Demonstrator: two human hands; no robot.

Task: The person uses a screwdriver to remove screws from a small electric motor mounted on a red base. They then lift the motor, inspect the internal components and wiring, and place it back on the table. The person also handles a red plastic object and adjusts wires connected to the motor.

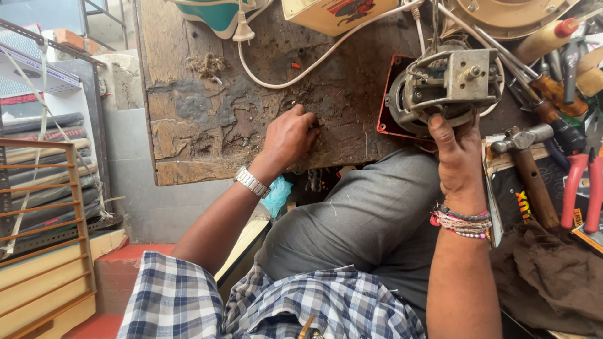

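Right hand (pixel 458 157) gripping motor (pixel 443 88) (left hand (pixel 290 135) on workbench (pixel 188 125))

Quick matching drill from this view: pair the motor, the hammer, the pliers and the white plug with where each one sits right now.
Things:
1. motor
2. hammer
3. pliers
4. white plug

Places:
A. far right edge, red handles
B. top of the worn bench, on its cord
C. held from below by the right hand
D. lying just right of the right hand

Pairs: 1-C, 2-D, 3-A, 4-B
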